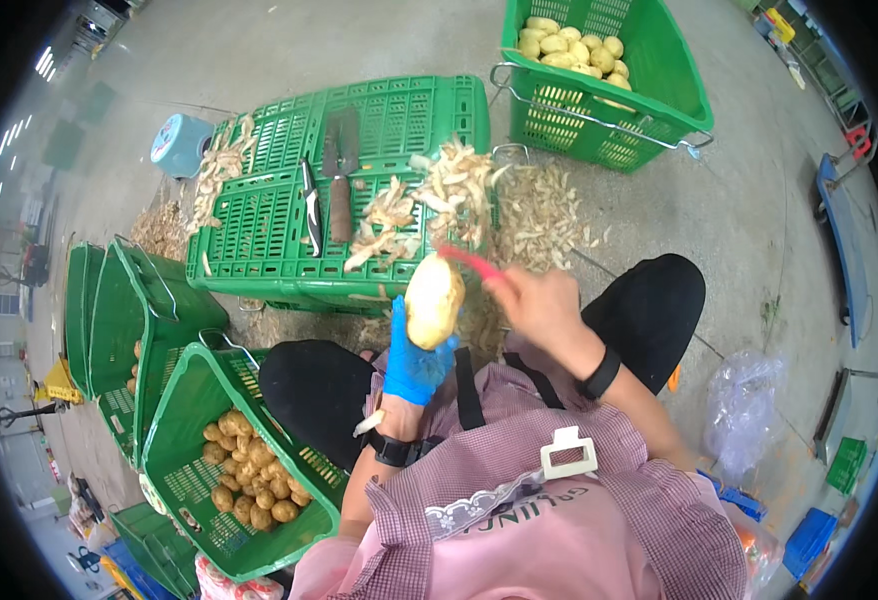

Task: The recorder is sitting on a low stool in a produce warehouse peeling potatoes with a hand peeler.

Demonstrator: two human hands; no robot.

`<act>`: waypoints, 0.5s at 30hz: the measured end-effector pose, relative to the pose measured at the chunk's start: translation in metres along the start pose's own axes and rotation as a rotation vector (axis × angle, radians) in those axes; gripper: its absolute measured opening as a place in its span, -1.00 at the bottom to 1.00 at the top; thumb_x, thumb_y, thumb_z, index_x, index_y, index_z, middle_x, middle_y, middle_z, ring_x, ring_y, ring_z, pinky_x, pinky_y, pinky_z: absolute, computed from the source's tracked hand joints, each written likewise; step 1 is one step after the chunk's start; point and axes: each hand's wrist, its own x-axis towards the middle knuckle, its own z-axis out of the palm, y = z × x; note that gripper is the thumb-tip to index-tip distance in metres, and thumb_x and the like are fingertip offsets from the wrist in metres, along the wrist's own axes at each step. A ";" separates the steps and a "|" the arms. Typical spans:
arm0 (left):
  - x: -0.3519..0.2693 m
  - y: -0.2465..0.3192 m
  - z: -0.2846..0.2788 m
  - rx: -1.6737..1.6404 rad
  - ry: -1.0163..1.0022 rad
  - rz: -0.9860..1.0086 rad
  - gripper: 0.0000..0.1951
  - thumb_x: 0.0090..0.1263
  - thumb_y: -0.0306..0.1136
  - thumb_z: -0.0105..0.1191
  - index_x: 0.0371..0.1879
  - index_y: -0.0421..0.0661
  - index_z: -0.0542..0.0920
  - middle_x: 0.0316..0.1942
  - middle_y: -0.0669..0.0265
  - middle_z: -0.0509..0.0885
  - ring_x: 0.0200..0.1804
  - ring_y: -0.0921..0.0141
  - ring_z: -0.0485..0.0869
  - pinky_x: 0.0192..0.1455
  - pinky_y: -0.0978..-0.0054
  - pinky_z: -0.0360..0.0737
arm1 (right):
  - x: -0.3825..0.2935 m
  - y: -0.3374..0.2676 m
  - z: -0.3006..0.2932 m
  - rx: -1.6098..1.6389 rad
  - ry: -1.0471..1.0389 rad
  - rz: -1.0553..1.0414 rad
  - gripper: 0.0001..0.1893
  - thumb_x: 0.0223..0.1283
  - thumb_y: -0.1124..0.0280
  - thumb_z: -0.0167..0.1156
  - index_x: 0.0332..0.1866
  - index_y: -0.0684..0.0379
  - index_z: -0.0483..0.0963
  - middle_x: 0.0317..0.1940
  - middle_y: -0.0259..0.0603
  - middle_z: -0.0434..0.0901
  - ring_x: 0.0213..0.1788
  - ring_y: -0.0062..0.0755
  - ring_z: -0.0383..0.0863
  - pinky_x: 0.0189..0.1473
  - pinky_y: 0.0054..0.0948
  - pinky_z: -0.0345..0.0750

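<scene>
My left hand (pixel 418 367), in a blue glove, grips a large, pale, peeled-looking potato (pixel 434 301) that stands upright above my lap. A strip of peel (pixel 368 424) clings to that wrist. My bare right hand (pixel 540 304) is closed around a red-handled peeler (pixel 473 260), whose head is at the potato's upper end, blurred. Before me, an overturned green plastic crate (pixel 274 259) carries heaps of potato peelings (pixel 455 187), a knife with a black and white handle (pixel 311 208) and a flat-bladed tool with a brown handle (pixel 340 202).
Unpeeled potatoes (pixel 248 472) fill part of a green crate (pixel 161 442) at my left. Peeled potatoes (pixel 570 49) lie in another green crate (pixel 611 127) ahead right. Peelings (pixel 540 214) litter the floor. A blue stool (pixel 182 145) stands far left, a blue trolley (pixel 840 240) far right.
</scene>
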 end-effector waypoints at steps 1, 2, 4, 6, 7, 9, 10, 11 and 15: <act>0.004 0.000 -0.015 -0.105 -0.218 0.011 -0.47 0.10 -0.35 -0.02 0.08 -0.11 0.14 -0.09 0.21 0.42 -0.15 0.40 0.47 -0.23 0.50 0.45 | -0.005 -0.013 -0.002 0.001 0.028 -0.123 -0.72 -0.01 0.12 0.08 -0.64 0.08 0.37 -0.81 -0.25 0.38 -0.71 -0.22 0.43 -0.63 -0.31 0.33; 0.007 0.000 -0.028 -0.013 -0.309 0.089 -0.47 0.10 -0.35 -0.02 0.07 -0.10 0.15 -0.10 0.22 0.42 -0.13 0.40 0.47 -0.21 0.49 0.45 | -0.013 -0.023 0.001 0.016 0.010 -0.236 -0.73 -0.06 0.14 0.12 -0.64 0.06 0.33 -0.83 -0.31 0.36 -0.72 -0.29 0.42 -0.61 -0.37 0.32; 0.007 0.000 -0.020 0.356 -0.347 0.303 -0.58 0.12 -0.14 -0.05 -0.04 0.00 0.29 -0.17 0.31 0.48 -0.19 0.40 0.51 -0.32 0.50 0.49 | -0.018 -0.023 0.011 0.008 0.066 -0.271 -0.72 -0.03 0.11 0.09 -0.65 0.04 0.32 -0.84 -0.34 0.36 -0.78 -0.34 0.38 -0.64 -0.39 0.28; 0.002 -0.001 -0.008 0.558 -0.211 0.358 -0.59 0.14 0.06 -0.07 -0.14 0.07 0.44 -0.25 0.37 0.54 -0.27 0.39 0.55 -0.47 0.51 0.51 | -0.005 -0.013 0.015 -0.048 0.103 -0.142 -0.69 0.03 0.09 0.05 -0.66 0.04 0.33 -0.87 -0.32 0.35 -0.80 -0.34 0.38 -0.69 -0.34 0.28; -0.002 -0.001 0.004 0.475 -0.135 0.277 -0.59 0.14 0.06 -0.07 -0.14 0.06 0.44 -0.26 0.36 0.54 -0.28 0.39 0.55 -0.50 0.52 0.51 | 0.004 -0.004 0.014 -0.105 0.103 -0.013 -0.68 0.05 0.07 0.02 -0.66 0.05 0.34 -0.87 -0.30 0.35 -0.79 -0.32 0.40 -0.71 -0.31 0.30; -0.005 -0.003 0.016 0.385 -0.042 0.204 -0.59 0.15 0.05 -0.08 -0.14 0.03 0.44 -0.27 0.35 0.55 -0.28 0.38 0.55 -0.56 0.54 0.49 | 0.018 0.023 0.017 -0.046 0.090 0.113 -0.65 0.05 0.04 0.00 -0.66 0.05 0.36 -0.88 -0.23 0.34 -0.80 -0.23 0.41 -0.76 -0.31 0.30; -0.006 -0.003 0.018 0.377 -0.021 0.215 -0.59 0.15 0.04 -0.09 -0.14 0.01 0.44 -0.27 0.33 0.55 -0.29 0.38 0.55 -0.60 0.56 0.48 | 0.013 0.019 0.016 -0.053 0.092 0.051 -0.66 0.04 0.05 0.02 -0.66 0.05 0.36 -0.88 -0.23 0.34 -0.80 -0.24 0.41 -0.74 -0.30 0.31; -0.006 -0.002 0.021 0.374 -0.008 0.227 -0.59 0.16 0.03 -0.10 -0.14 -0.01 0.43 -0.27 0.32 0.55 -0.29 0.38 0.55 -0.64 0.58 0.47 | 0.003 0.013 0.013 -0.060 0.093 -0.011 -0.67 0.03 0.05 0.03 -0.67 0.05 0.36 -0.88 -0.23 0.34 -0.79 -0.25 0.41 -0.72 -0.28 0.32; 0.009 0.016 -0.012 0.199 -0.205 -0.047 -0.57 0.16 0.03 -0.11 -0.16 -0.06 0.43 -0.34 0.28 0.56 -0.41 0.35 0.55 -0.64 0.58 0.47 | -0.010 -0.018 0.009 0.033 -0.003 -0.195 -0.69 0.02 0.05 0.03 -0.63 0.04 0.37 -0.84 -0.28 0.38 -0.77 -0.29 0.41 -0.70 -0.30 0.32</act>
